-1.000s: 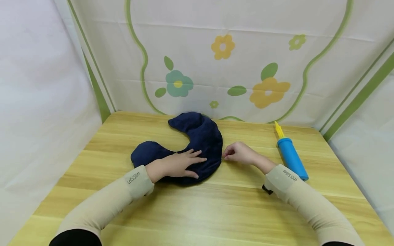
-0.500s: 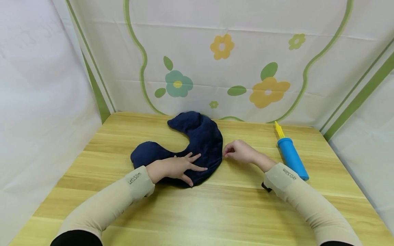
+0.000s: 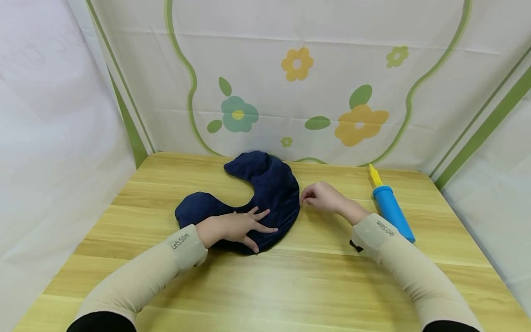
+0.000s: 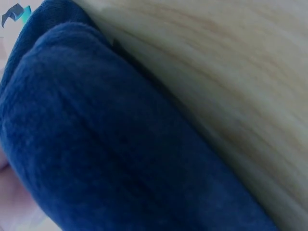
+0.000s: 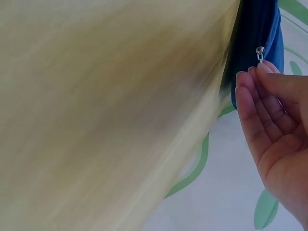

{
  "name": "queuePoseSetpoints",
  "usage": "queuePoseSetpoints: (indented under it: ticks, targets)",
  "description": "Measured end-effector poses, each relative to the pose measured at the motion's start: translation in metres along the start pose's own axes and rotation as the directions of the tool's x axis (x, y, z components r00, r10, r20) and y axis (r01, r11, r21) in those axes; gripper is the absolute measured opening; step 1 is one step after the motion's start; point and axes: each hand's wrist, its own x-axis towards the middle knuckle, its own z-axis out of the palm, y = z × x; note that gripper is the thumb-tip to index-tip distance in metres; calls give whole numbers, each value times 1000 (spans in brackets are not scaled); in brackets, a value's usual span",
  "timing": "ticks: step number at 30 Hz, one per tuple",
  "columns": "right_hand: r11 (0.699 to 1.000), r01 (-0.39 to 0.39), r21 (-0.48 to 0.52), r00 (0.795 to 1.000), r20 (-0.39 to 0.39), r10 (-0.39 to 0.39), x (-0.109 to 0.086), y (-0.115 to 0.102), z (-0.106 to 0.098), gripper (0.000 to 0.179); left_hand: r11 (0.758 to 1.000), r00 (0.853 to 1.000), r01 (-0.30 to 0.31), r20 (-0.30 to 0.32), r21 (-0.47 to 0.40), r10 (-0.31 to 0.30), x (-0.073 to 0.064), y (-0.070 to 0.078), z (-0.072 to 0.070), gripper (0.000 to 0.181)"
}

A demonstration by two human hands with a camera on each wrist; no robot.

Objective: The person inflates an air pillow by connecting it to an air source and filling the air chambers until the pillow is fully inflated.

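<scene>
A dark navy U-shaped neck pillow (image 3: 274,184) lies on the wooden table, its opening toward the left. My left hand (image 3: 234,227) rests on its near part with fingers spread and pressing the fabric. In the left wrist view the blue plush of the neck pillow (image 4: 110,130) fills much of the picture, with a bit of the hand at the left edge. At the pillow's right outer edge, my right hand (image 3: 323,197) pinches a small metal zipper pull (image 5: 260,54) between thumb and forefinger. The zipper runs along the seam, shown in the right wrist view.
A blue hand pump (image 3: 394,213) with a yellow nozzle lies on the table (image 3: 290,295) to the right, beyond the right wrist. White cloth with printed flowers (image 3: 297,106) hangs at the table's back edge, and plain white cloth stands at both sides.
My right hand has moved a little away from me along the pillow's outer edge, with the zipper pull. The left hand's fingers have spread wider, and the pillow stays in place.
</scene>
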Motion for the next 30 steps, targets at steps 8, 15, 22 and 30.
queuePoseSetpoints:
  ticks: [8,15,22,30]
  targets:
    - [997,-28,67,999,-20,29,4,5,-4,15,1000,1000,-6,-4,-13,6,-1,-1,1,75]
    - [995,-58,83,998,-21,60,6,8,-6,15,1000,1000,-3,0,-23,3,-1,2,1,75]
    - [992,-93,87,992,-82,100,13,8,-11,15,1000,1000,-2,-1,-19,2,0,0,1,75]
    - [997,-70,43,984,-160,76,23,14,-12,14,1000,1000,-10,1,-19,10,0,-2,1,75]
